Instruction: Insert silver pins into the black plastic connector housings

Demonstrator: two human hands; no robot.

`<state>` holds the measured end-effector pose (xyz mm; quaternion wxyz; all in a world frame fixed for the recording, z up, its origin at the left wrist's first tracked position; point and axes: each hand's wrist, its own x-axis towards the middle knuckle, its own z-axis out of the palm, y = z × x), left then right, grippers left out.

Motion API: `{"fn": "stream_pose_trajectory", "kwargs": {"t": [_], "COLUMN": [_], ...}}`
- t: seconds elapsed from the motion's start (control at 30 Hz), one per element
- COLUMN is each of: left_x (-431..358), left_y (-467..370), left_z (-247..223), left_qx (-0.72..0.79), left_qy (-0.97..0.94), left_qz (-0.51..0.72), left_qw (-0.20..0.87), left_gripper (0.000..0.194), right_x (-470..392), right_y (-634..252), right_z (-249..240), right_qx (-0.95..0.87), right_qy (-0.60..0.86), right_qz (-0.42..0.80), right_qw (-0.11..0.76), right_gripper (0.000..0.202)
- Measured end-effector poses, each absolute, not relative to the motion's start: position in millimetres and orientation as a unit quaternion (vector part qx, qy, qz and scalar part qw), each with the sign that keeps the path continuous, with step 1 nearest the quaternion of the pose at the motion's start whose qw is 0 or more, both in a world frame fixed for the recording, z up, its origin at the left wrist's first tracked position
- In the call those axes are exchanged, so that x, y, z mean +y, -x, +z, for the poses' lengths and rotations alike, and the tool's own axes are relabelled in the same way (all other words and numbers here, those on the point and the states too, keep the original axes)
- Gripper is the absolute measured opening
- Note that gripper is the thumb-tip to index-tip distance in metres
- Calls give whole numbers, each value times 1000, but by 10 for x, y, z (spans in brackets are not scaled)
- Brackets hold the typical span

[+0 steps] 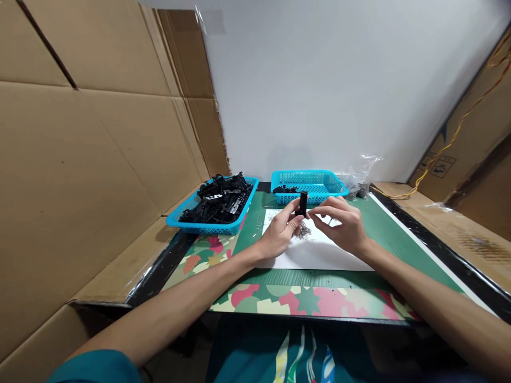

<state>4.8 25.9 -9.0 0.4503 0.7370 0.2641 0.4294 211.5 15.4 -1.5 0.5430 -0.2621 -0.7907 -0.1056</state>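
Observation:
Upright between the fingers and thumb of my left hand [280,234] is a small black part [303,204], held above a white sheet [319,255]. My right hand [341,223] is close on the part's right side, its thumb and index finger pinched together at the lower edge of the part. Whatever those fingertips hold is too small to make out. Beneath the hands, a pile of tiny metal pieces [304,232] lies on the sheet, partly hidden by my left hand.
A blue basket [229,229] heaped with black parts [223,199] stands at the left. Behind my hands is another blue basket [331,181] with a few black parts, beside a clear plastic bag [358,183]. Cardboard walls [120,133] flank the green mat [383,234].

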Motion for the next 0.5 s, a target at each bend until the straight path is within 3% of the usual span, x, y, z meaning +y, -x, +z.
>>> {"fn": "stream_pose_trajectory", "kwargs": {"t": [0.2,0.5], "left_x": [274,295], "left_y": [-34,-18], "left_z": [-86,-46], "left_qx": [274,292], "left_qy": [-738,-763], "left_qz": [421,441], "left_qw": [451,371], "left_gripper": [57,56], "right_x": [168,213], "right_y": [-2098,-2119], "right_z": [-58,-105], "right_qx": [-786,-798], "right_qy": [268,280], "right_qz": [-71,-64], "right_qw": [552,530], "right_gripper": [12,14]}}
